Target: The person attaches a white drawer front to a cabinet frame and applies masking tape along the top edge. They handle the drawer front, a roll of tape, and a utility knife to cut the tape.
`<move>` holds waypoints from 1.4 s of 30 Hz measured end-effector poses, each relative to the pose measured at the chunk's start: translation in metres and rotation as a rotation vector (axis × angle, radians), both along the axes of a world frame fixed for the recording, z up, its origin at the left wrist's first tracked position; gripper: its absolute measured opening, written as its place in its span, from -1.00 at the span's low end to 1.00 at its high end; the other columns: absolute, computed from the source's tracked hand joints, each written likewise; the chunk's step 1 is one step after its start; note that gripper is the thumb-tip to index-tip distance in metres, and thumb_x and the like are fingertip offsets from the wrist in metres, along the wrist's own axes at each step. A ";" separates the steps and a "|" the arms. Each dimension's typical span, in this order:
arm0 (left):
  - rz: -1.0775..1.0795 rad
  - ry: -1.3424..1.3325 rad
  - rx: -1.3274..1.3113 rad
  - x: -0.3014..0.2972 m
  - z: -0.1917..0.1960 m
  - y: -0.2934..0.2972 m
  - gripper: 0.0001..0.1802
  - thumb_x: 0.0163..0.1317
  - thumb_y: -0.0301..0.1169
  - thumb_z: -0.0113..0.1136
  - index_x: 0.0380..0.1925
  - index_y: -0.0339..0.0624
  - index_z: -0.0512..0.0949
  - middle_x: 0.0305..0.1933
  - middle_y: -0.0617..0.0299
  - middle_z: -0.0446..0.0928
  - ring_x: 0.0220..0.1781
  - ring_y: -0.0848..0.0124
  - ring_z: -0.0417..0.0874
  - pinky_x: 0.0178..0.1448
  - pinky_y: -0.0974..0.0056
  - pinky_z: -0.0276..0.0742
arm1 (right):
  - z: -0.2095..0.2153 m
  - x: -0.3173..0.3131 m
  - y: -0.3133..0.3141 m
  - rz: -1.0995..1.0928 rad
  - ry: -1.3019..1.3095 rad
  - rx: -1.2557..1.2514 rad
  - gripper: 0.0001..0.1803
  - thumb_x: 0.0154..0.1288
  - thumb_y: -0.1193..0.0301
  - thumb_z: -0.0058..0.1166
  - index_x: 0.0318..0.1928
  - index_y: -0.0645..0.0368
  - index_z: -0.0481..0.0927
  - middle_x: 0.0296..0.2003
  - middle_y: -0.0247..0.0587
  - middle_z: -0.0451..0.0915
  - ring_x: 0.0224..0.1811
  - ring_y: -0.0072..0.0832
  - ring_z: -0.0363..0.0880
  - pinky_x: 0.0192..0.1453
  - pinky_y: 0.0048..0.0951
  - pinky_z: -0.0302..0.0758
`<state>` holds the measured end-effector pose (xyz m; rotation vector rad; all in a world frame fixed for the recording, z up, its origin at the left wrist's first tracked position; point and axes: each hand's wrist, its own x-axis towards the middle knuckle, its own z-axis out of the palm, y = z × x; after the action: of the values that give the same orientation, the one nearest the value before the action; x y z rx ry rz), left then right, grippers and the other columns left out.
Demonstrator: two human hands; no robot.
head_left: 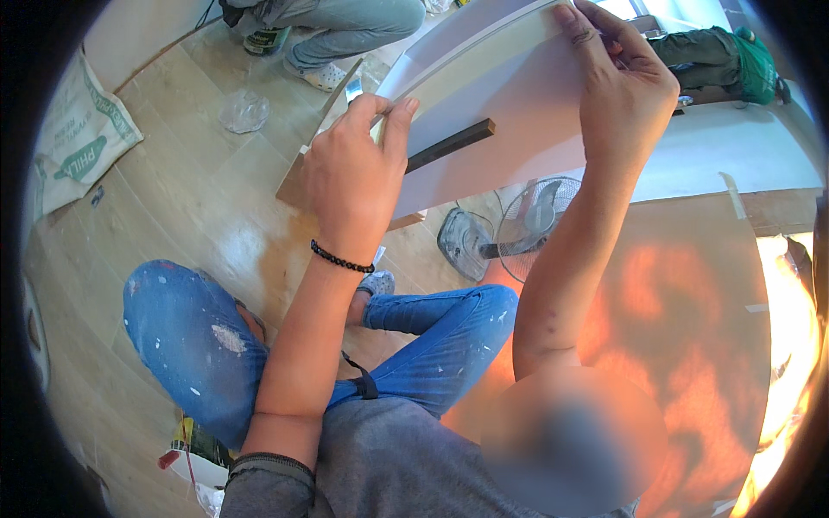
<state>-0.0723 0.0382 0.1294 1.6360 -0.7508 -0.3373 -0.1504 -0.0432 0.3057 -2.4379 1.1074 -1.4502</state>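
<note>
A white panel (527,129) with a dark bar handle (453,145) stands tilted in front of me. Along its upper edge runs a pale, cream-coloured strip (479,62), which reaches from one hand to the other. My left hand (356,160), a black bead bracelet at its wrist, pinches thumb and fingers at the strip's near-left end. Higher up, my right hand (623,73) has its thumb and bent fingers closed on the far-right end. The fingertips partly hide what they grip.
A grey fan (535,211) stands beyond my knees, beside a brown sheet (691,285). Another person's leg (358,39) is at the far left, near a dark can (265,41). Clear plastic (244,112) and a printed white sack (82,138) lie on the tiled floor (173,207).
</note>
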 end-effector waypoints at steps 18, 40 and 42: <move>0.058 -0.058 0.003 0.007 -0.002 -0.016 -0.46 0.34 0.18 0.23 -0.26 -0.10 0.75 -0.53 0.06 0.69 -0.32 -0.03 0.75 -0.19 0.00 0.60 | -0.005 -0.001 -0.010 0.189 0.042 -0.118 -0.76 0.35 0.42 0.39 -0.10 0.38 0.79 -0.38 -0.37 0.72 -0.36 -0.70 0.56 -0.25 -0.60 0.49; 0.095 -0.093 -0.062 0.004 -0.006 -0.021 -0.48 0.32 0.15 0.29 -0.32 -0.12 0.76 -0.40 0.03 0.73 -0.31 0.03 0.76 -0.19 0.06 0.60 | -0.011 0.003 0.001 0.126 0.023 -0.140 -0.75 0.36 0.36 0.39 -0.15 0.35 0.79 -0.45 -0.39 0.68 -0.47 -0.72 0.50 -0.38 -0.60 0.42; 0.080 -0.086 -0.059 0.005 -0.006 -0.021 -0.48 0.32 0.15 0.29 -0.33 -0.12 0.76 -0.41 0.04 0.73 -0.32 0.04 0.76 -0.20 0.06 0.60 | -0.010 0.003 -0.001 0.132 0.014 -0.135 -0.76 0.36 0.37 0.38 -0.16 0.34 0.79 -0.46 -0.39 0.68 -0.47 -0.71 0.51 -0.38 -0.60 0.42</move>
<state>-0.0672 0.0171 0.1234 1.6278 -0.7512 -0.1869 -0.1473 -0.0444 0.2953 -2.5594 0.8581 -1.5151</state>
